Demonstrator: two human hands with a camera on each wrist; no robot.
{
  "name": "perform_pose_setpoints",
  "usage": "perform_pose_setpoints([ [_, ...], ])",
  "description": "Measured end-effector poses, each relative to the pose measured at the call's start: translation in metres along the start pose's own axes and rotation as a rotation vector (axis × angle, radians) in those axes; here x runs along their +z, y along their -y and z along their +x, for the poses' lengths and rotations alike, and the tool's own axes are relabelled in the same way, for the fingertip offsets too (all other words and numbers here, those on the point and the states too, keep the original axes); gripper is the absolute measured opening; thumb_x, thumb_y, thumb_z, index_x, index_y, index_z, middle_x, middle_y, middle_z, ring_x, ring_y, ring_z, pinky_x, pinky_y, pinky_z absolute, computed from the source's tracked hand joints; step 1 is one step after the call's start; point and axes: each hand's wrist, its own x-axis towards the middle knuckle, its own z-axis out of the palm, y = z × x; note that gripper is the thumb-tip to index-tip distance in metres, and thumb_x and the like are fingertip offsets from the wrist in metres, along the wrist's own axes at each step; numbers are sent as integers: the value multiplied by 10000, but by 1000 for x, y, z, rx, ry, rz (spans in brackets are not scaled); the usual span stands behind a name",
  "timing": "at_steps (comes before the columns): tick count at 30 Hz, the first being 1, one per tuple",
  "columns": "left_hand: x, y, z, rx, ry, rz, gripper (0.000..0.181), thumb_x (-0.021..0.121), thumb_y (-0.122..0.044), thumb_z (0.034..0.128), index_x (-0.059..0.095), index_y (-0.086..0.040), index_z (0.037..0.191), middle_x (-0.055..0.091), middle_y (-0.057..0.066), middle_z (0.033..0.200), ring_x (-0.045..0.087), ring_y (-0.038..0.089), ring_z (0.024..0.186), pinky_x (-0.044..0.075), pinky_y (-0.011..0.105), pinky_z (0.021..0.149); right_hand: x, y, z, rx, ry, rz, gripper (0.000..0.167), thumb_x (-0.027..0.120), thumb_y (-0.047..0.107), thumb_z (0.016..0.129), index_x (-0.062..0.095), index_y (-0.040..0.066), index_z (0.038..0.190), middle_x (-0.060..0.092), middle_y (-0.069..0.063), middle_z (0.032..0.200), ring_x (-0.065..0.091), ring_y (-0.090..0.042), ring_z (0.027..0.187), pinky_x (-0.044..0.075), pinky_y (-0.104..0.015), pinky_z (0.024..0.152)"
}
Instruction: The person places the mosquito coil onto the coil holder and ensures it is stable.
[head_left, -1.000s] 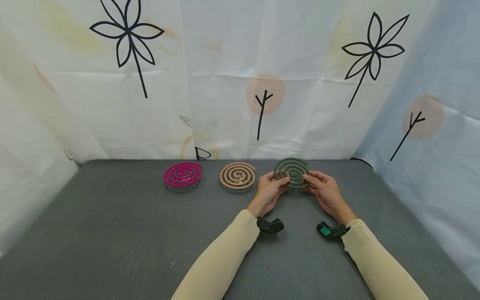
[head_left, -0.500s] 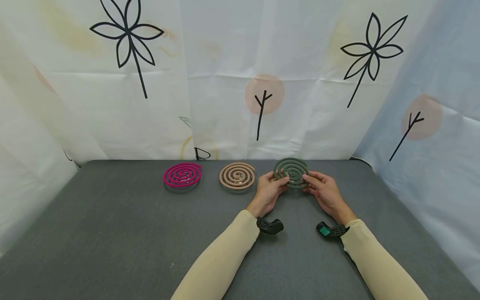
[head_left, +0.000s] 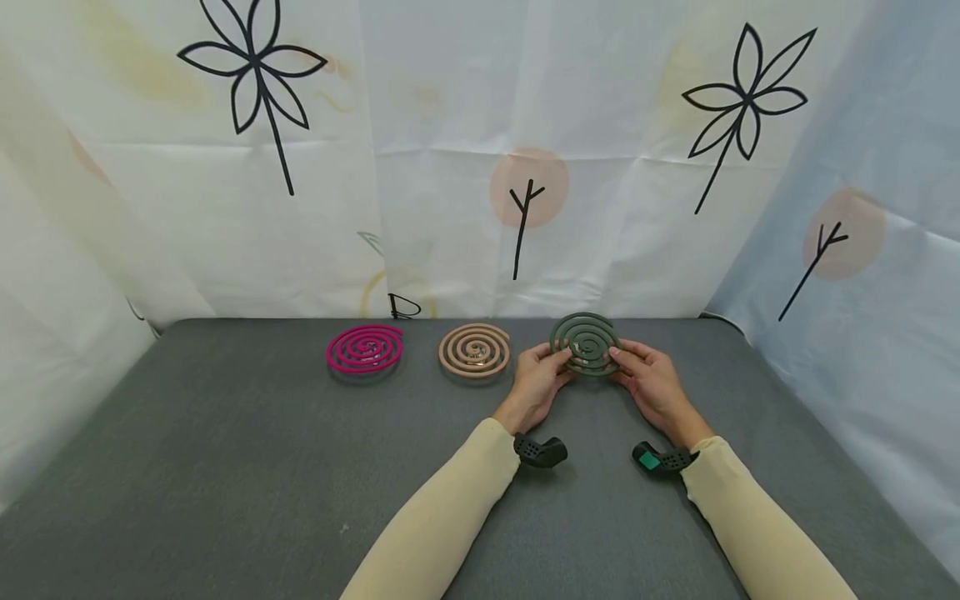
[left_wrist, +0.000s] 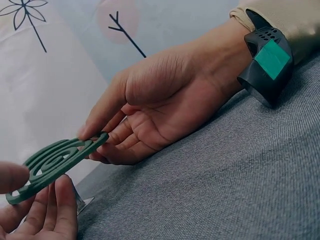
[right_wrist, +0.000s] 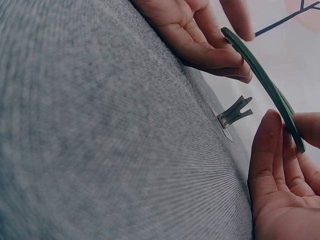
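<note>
A dark green mosquito coil is held between both hands, raised off the table at the back. My left hand holds its left edge, thumb on the upper side and fingers beneath. On the opposite edge, my right hand pinches it between thumb and fingers. From the right wrist view the coil appears almost edge-on. A small metal coil stand with split prongs sits on the table close below it, apart from the coil in that view. The left wrist view shows just part of this stand.
To the left, a tan mosquito coil and a magenta mosquito coil lie in a row, each over a small metal stand. The grey table ends at a printed white curtain behind, with more curtain on both sides.
The green coil has shifted very slightly up and right. My left thumb has drawn back a little toward the coil's left edge. The other coils are unmoved.
</note>
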Motion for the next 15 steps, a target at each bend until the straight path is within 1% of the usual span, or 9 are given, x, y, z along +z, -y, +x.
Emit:
perform_pose_setpoints([
  [6, 0, 0, -1, 3, 2, -13, 315, 503, -15, 1060, 552, 78, 1356, 595, 185, 1302, 616, 286, 1204, 534, 389, 1004, 0, 1, 0, -3, 28, 16, 578, 574, 76, 1046, 298, -194, 1476, 675, 43, 1088, 647, -56, 1011, 563, -222, 860],
  [12, 0, 2, -1, 37, -8, -14, 317, 490, -10, 1064, 533, 92, 1361, 585, 210, 1310, 590, 310, 1247, 525, 383, 1017, -1, 2, -2, 0, 44, -3, 605, 567, 80, 1051, 262, -179, 1504, 658, 35, 1105, 640, -50, 1040, 551, -219, 899],
  [15, 0, 2, -1, 43, -8, -13, 321, 494, -7, 1063, 530, 95, 1365, 587, 220, 1312, 586, 319, 1255, 525, 382, 1018, -1, 2, -2, 3, 44, 5, 606, 559, 59, 1050, 245, -177, 1512, 652, 26, 1111, 640, -49, 1045, 549, -219, 907],
])
